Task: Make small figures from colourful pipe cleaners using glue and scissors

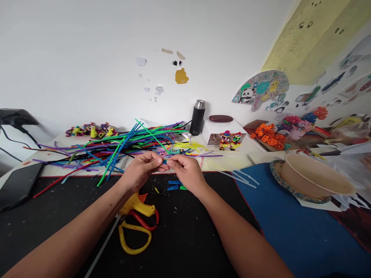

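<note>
My left hand (142, 170) and my right hand (189, 172) meet at the fingertips above the back edge of the black mat. Both are closed in a pinch on a short blue pipe cleaner piece (165, 162), mostly covered by the fingers. Just beneath my right hand lie short blue pipe cleaner pieces (173, 188) and a green one (183, 188). Behind the hands spreads a heap of long coloured pipe cleaners (121, 143). Under my left forearm are a yellow glue gun (142, 206) and scissors with yellow and red handles (135, 251).
A black phone (21, 185) lies at the left. A black flask (198, 119), a white box (210, 133) and small colourful figures (236, 142) stand along the wall. To the right, a beige bowl (313, 177) sits by a blue mat (278, 231). Translucent sticks (243, 178) lie nearby.
</note>
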{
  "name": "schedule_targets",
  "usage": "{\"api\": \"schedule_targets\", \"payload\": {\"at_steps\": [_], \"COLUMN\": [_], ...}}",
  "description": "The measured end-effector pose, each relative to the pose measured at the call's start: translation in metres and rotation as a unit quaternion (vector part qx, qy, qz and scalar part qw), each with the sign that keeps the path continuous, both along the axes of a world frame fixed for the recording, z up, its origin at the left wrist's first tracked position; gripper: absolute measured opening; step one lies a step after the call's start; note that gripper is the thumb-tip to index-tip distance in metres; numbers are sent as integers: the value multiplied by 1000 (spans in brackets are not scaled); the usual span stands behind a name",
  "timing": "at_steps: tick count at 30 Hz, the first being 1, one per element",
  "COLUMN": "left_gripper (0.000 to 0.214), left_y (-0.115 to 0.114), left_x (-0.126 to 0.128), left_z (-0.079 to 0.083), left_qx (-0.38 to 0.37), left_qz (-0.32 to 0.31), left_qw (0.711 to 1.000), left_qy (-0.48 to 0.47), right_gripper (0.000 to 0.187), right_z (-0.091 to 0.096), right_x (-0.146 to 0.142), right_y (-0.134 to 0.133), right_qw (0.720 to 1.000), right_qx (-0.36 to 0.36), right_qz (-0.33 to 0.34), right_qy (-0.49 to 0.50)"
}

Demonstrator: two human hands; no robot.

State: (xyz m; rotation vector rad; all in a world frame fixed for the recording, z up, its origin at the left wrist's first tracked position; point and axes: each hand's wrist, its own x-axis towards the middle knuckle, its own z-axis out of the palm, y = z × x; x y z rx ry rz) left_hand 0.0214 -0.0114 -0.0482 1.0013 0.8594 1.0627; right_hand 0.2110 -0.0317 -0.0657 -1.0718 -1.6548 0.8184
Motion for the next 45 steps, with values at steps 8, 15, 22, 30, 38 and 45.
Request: {"api": "schedule_targets", "payload": {"at_steps": [8,15,22,30,38,45], "left_gripper": [45,44,42,43,40,38], "left_y": [0,-2,1,-2,-4,-2], "left_x": [0,2,-1,1,3,1], "left_z": [-3,2,1,2,1,-1], "left_qx": [12,55,88,97,118,102], "left_qz": [-9,-34,11,24,8,-20], "left_qw": [1000,998,995,994,991,994], "left_qy": [-9,24,43,43,57,41], "right_gripper": [24,23,45,48,37,34], "right_z": [0,-1,5,6,2,5], "right_x": [1,2,5,5,1,3], "right_y": [1,1,1,0,-1,0], "right_qw": [1000,1000,992,990,995,995], "right_qx": [-11,1,-102,-99,-87,-92], "right_qz": [-25,-14,14,22,21,23], "right_qy": [-5,-6,74,95,48,33]}}
